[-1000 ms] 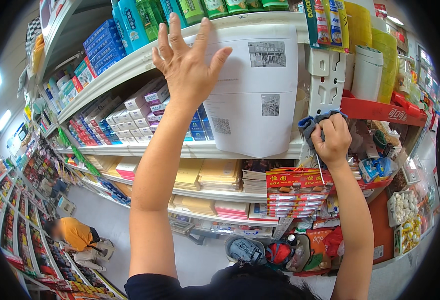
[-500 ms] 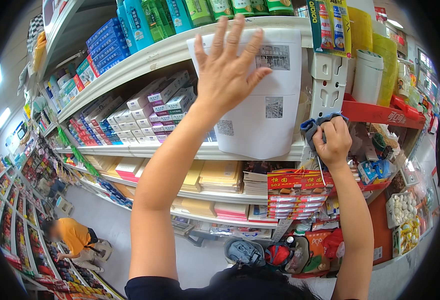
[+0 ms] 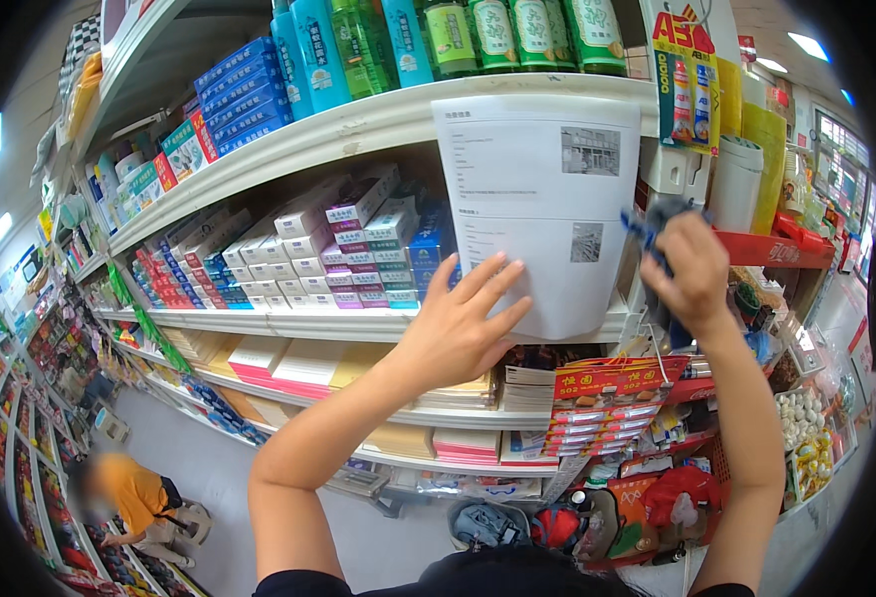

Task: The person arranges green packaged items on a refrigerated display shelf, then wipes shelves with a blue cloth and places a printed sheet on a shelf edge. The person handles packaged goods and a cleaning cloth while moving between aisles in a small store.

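Observation:
A white printed sheet of paper (image 3: 517, 214) with small pictures hangs from the edge of a white shelf, its lower part curling. My left hand (image 3: 473, 323) has its fingers spread on or just over the sheet's lower left corner. To the right of the sheet, my right hand (image 3: 691, 274) is closed around a bunched dark blue-grey cloth (image 3: 665, 214), beside the white shelf upright (image 3: 669, 171). A blister pack of small tubes (image 3: 684, 95) hangs above this hand. Below it hangs a red card of small tubes (image 3: 607, 403), slightly tilted.
Green bottles (image 3: 532, 35) and blue boxes (image 3: 239, 104) line the upper shelf. Toothpaste-like cartons (image 3: 308, 249) are stacked behind the sheet's left side. Envelopes (image 3: 298, 363) lie lower down. A red-edged shelf (image 3: 776, 249) stands right. A person in orange (image 3: 134, 493) is at the lower left.
My left hand has moved down from the sheet's top to its lower left corner. My right hand, with the cloth, has shifted slightly. The hanging red card has tilted.

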`<state>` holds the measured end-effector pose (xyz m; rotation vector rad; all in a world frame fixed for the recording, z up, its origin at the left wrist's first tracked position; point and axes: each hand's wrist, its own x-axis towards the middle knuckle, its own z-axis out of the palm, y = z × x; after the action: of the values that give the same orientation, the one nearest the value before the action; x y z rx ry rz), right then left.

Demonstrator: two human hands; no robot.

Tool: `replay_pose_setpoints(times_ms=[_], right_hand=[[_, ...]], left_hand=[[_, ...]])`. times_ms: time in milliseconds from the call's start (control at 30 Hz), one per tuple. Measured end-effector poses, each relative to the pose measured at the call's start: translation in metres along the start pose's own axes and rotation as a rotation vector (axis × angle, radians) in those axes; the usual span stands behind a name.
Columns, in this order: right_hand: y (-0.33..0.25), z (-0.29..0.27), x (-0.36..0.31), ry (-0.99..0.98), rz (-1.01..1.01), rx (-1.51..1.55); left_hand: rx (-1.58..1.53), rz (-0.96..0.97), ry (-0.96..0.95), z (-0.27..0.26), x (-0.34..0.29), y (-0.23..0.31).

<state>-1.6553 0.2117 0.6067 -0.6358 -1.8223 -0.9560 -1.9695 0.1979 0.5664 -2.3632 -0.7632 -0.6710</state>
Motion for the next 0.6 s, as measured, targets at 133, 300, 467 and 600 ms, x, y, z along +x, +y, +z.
replay_pose_setpoints(times_ms=[133, 300, 467, 600], right_hand=[[-0.008, 0.012, 0.091, 0.328, -0.104, -0.046], [0.009, 0.056, 0.156, 0.34, -0.085, -0.183], [-0.008, 0.083, 0.158, 0.305, 0.011, -0.32], [-0.014, 0.085, 0.164, 0.315, -0.056, -0.268]], left_hand=[[0.036, -0.115, 0.083, -0.021, -0.033, -0.032], [0.157, -0.24, 0.321, -0.06, -0.057, -0.096], [0.286, -0.341, 0.579, -0.105, -0.086, -0.172], [0.351, -0.339, 0.688, -0.13, -0.088, -0.221]])
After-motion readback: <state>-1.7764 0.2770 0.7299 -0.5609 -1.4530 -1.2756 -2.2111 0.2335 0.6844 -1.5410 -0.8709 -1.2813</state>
